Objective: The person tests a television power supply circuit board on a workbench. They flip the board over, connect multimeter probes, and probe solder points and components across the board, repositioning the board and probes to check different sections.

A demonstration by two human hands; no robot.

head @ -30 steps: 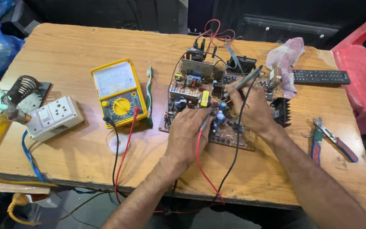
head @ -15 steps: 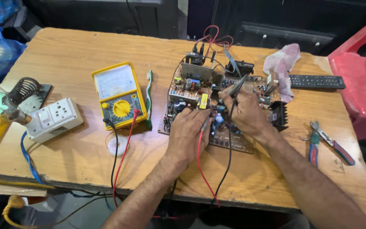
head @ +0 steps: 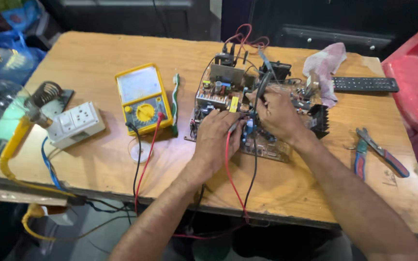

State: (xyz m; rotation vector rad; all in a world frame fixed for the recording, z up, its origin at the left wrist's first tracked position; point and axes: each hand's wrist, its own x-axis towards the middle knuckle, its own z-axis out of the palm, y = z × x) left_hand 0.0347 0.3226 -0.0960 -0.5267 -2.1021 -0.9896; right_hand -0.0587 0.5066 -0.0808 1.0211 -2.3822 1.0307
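Both hands rest on the circuit board [head: 262,145] at the counter's [head: 97,53] middle. The left hand [head: 216,135] has its grip clamped on the red probe [head: 231,128]; the right hand [head: 279,113] pinches the black probe [head: 262,87]. A yellow multimeter [head: 143,99] lies left of the left grip.

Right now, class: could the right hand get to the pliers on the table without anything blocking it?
Probably yes. The right hand holds a black probe on the circuit board, and the pliers lie on bare table on the same side, with nothing between.

Both hands, left [head: 217,137] & right [head: 277,113], hold probes on circuit board [head: 228,92].
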